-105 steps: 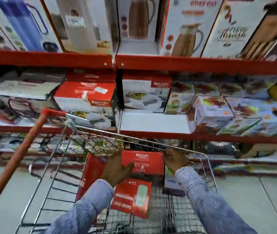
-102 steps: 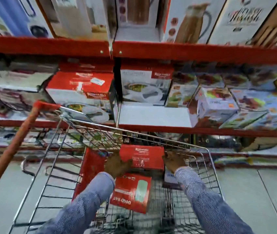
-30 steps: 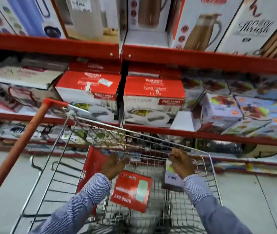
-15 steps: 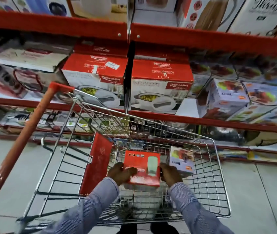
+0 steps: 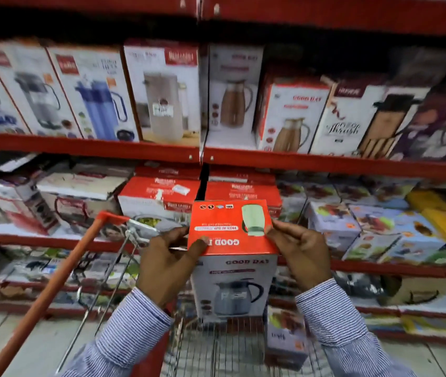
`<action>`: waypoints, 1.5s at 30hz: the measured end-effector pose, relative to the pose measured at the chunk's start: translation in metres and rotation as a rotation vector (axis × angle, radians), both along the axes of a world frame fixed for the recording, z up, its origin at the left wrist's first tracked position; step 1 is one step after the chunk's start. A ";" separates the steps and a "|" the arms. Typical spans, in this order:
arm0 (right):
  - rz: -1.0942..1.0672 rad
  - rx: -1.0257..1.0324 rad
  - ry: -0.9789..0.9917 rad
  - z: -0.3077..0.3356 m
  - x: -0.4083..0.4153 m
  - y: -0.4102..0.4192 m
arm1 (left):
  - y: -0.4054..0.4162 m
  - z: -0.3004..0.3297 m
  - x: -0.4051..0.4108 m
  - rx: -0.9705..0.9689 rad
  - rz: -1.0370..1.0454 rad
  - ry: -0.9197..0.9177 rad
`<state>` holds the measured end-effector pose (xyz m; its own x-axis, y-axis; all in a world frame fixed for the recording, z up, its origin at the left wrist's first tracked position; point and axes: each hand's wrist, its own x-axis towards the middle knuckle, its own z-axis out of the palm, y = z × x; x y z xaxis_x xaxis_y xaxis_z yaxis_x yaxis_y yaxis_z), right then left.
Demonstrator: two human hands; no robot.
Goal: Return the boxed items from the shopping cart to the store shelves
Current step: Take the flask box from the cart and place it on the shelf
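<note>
I hold a tall jug box (image 5: 232, 268) with a red top and a white front showing a grey jug, upright above the shopping cart (image 5: 216, 349). My left hand (image 5: 167, 268) grips its left top edge, thumb on the red lid. My right hand (image 5: 300, 254) grips the right top edge. A small lilac box (image 5: 284, 338) still stands in the wire cart at the right. The shelf above (image 5: 230, 159) carries similar jug boxes, one a matching "Good Day" box (image 5: 289, 115).
The cart's orange handle (image 5: 45, 295) runs diagonally at the left. The middle shelf holds red-topped casserole boxes (image 5: 159, 197) and coloured boxes (image 5: 374, 229) to the right. Lower shelves with goods sit behind the cart. Grey floor tiles lie at the bottom left.
Both hands have lifted the red-topped jug box out of the cart and up to chest height. The view has tilted up toward the jug shelf.
</note>
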<state>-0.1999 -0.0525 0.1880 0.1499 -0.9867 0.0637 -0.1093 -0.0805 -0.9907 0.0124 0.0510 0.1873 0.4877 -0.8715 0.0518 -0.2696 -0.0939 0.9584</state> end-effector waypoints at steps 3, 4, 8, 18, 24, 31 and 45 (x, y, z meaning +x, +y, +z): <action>0.032 -0.090 -0.071 0.042 0.006 -0.011 | -0.012 0.042 0.003 -0.133 0.036 -0.099; 0.040 -0.121 -0.090 0.055 0.007 -0.015 | -0.016 0.056 0.005 -0.173 0.047 -0.115; 0.047 -0.214 -0.162 0.103 0.015 -0.030 | -0.032 0.108 0.012 -0.304 0.046 -0.174; 0.073 -0.367 -0.249 0.196 0.038 -0.074 | -0.083 0.201 0.032 -0.483 0.044 -0.253; 0.090 -0.452 -0.164 0.221 0.048 -0.096 | -0.116 0.218 0.048 -0.495 0.020 -0.179; 0.098 -0.482 -0.108 0.223 0.059 -0.125 | -0.151 0.217 0.056 -0.500 -0.011 -0.113; 0.244 -0.374 -0.095 0.194 0.070 -0.183 | -0.209 0.181 0.068 -0.432 -0.023 -0.172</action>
